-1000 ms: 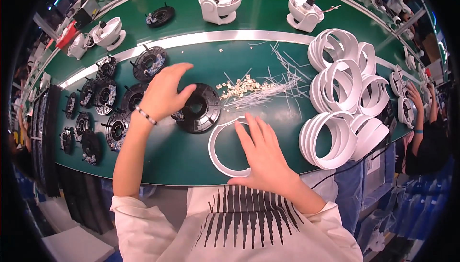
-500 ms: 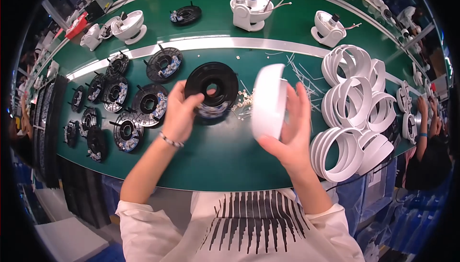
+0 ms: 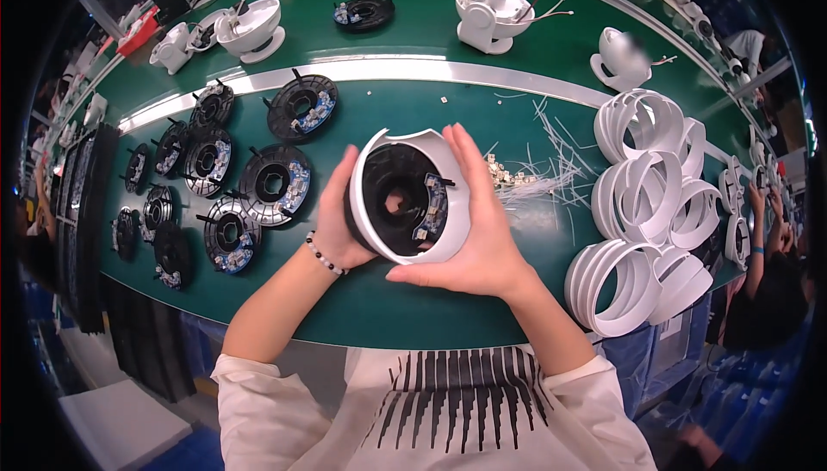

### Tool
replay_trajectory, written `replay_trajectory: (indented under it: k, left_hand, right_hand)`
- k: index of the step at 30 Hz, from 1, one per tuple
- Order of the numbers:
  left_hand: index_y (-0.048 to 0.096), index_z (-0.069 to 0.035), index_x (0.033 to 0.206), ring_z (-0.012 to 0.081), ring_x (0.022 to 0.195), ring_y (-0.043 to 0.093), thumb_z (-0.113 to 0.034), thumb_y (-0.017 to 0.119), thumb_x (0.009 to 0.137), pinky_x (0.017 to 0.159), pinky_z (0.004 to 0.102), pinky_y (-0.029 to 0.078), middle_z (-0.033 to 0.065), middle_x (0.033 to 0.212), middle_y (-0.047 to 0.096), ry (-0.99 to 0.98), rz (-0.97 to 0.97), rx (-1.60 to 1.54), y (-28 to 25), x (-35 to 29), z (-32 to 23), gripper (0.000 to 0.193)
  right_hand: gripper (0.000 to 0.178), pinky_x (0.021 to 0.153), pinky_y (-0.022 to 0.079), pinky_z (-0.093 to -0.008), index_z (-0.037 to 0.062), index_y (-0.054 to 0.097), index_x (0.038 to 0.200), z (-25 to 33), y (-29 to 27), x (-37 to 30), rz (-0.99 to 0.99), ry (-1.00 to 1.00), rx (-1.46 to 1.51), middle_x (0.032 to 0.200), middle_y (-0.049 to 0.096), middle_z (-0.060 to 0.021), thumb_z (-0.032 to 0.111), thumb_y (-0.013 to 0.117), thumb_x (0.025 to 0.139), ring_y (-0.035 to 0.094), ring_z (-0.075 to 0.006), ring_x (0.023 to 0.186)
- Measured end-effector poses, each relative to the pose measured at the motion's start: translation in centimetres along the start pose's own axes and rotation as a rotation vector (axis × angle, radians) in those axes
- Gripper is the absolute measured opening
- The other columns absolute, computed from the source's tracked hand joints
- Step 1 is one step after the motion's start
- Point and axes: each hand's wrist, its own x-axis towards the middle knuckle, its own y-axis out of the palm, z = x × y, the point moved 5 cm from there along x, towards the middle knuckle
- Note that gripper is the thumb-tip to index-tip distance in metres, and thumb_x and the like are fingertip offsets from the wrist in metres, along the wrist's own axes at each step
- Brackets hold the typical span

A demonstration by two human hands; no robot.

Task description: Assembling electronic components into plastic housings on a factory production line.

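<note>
Above the near part of the green bench, I hold a white plastic ring (image 3: 455,228) and a black round disc (image 3: 385,180) together. The disc, with a small circuit board along one side and short black posts, shows through the ring's opening. My right hand (image 3: 487,251) wraps the ring's right side, thumb along its lower edge. At the left, my left hand (image 3: 336,223) grips the disc's side; most of its fingers are hidden behind. Whether the disc is fully seated in the ring, I cannot tell.
Several black discs with boards (image 3: 276,182) lie at left. Stacked white rings (image 3: 633,200) stand at right. Cut white ties and small connectors (image 3: 543,182) are scattered between. White camera housings (image 3: 493,21) and another black disc (image 3: 364,12) sit beyond the metal rail. Another person's hands (image 3: 767,204) are far right.
The disc and ring, held apart before, have come together in front of me. The ring has turned so its opening faces up, and my hands have closed in on it.
</note>
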Motion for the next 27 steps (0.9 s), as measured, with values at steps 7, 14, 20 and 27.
replay_trajectory:
  k: [7,14,20,27]
  left_hand:
    - [0.037,-0.005,0.124,0.027,0.11,0.044,-0.049,0.026,0.082,0.095,0.0405,0.033,0.0142,0.124,0.043,0.154,0.038,-0.029,1.0,-0.1,0.0,0.062]
    - [0.038,-0.004,0.122,0.0253,0.105,0.049,-0.053,0.028,0.083,0.09,0.0398,0.041,0.014,0.116,0.048,0.189,0.006,0.106,0.6,-0.5,0.0,0.063]
    - [0.041,-0.006,0.122,0.0259,0.106,0.048,-0.053,0.025,0.086,0.092,0.04,0.039,0.014,0.118,0.047,0.021,0.088,0.007,0.2,-0.2,0.0,0.061]
    - [0.046,-0.004,0.116,0.0254,0.102,0.051,-0.046,0.031,0.086,0.089,0.0397,0.042,0.0143,0.112,0.051,0.07,0.036,-0.02,-0.3,0.2,0.0,0.053]
  right_hand:
    - [0.118,0.097,0.032,-0.0371,0.0024,0.003,0.134,-1.1,-0.5,-0.5,-0.208,0.118,0.563,0.135,0.018,-0.0214,0.014,0.084,0.048,0.033,-0.0276,0.12]
    - [0.12,0.1,0.027,-0.0371,-0.0027,0.006,0.132,-0.1,1.1,-0.7,-0.11,0.063,0.14,0.132,0.023,-0.0231,0.023,0.085,0.046,0.028,-0.0292,0.123]
    - [0.123,0.1,0.026,-0.0378,-0.0016,0.005,0.133,0.0,0.7,-0.6,-0.072,-0.073,-0.075,0.134,0.02,-0.0234,0.027,0.085,0.043,0.026,-0.0311,0.124]
    - [0.121,0.099,0.028,-0.0374,-0.0016,0.01,0.133,-0.2,0.4,-0.4,-0.056,-0.033,0.017,0.134,0.02,-0.0234,0.028,0.085,0.042,0.028,-0.0308,0.124]
